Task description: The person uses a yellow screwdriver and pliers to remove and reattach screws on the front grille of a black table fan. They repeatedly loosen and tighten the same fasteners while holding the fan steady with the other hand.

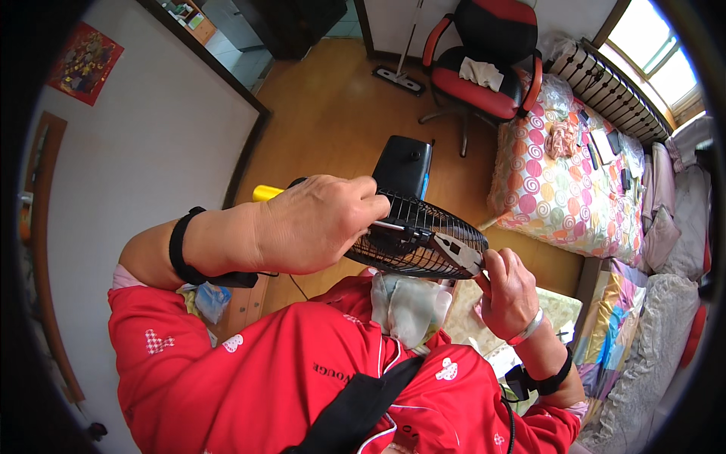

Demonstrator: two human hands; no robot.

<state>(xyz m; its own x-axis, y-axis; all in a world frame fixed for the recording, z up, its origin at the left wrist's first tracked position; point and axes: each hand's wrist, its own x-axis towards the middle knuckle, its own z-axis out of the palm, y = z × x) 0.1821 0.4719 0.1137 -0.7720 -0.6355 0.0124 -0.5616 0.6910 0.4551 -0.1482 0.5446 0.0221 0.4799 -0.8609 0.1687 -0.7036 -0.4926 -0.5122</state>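
A black electric fan is tipped in front of me, its round wire guard (pixel 446 219) below my hands and its flat black base (pixel 403 163) beyond. My left hand (pixel 325 219) is closed at the guard's left side, around what looks like a screwdriver. A thin metal shaft (pixel 391 225) comes out of the fist toward the fan's middle, and a yellow end (pixel 266 194) shows behind the wrist. At the right rim, my right hand (pixel 508 291) grips a pair of pliers (pixel 460 255). Their metal jaws point at the fan's centre; the hand hides most of the handles.
A red and black office chair (pixel 491 83) and a flat mop (pixel 398 79) stand at the back. On the right is a bed with a patterned cover (pixel 537 193) and small items. Whitish translucent plastic (pixel 408 303) lies below the fan. A white wall (pixel 159 129) runs along the left.
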